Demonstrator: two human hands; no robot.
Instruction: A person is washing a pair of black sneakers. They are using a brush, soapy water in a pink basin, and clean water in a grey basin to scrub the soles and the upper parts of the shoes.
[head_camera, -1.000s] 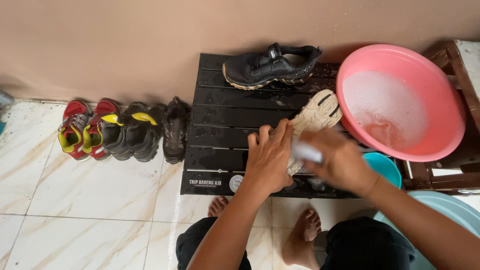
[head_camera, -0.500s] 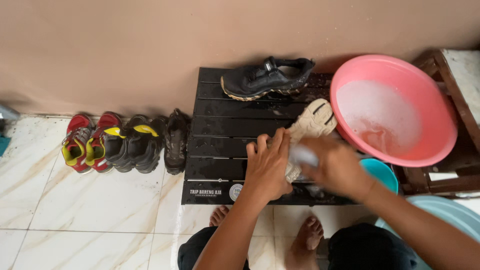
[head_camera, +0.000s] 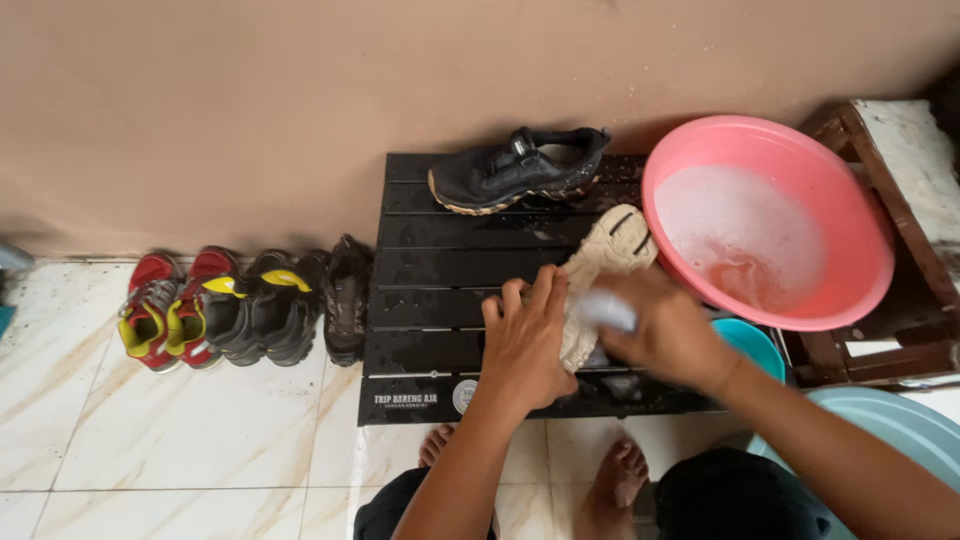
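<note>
A beige shoe (head_camera: 608, 255) lies sole up on a wet black slatted table (head_camera: 440, 290). My left hand (head_camera: 525, 335) presses down on its near end and holds it steady. My right hand (head_camera: 665, 330) is closed on a pale brush (head_camera: 605, 310) that rests against the shoe's side. A black shoe (head_camera: 515, 170) stands at the table's far edge by the wall. A pink basin (head_camera: 790, 180) with soapy water sits just right of the shoe.
Red, black-and-yellow and dark shoes (head_camera: 245, 305) are lined up on the tiled floor at left. A small teal bowl (head_camera: 750, 345) and a light blue basin (head_camera: 890, 425) sit at lower right, a wooden stool (head_camera: 900, 170) behind. My bare feet (head_camera: 615, 475) are under the table edge.
Both hands have stayed on the beige shoe with small shifts of the brush hand. The camera view has drifted slightly, so everything sits a little lower in the picture.
</note>
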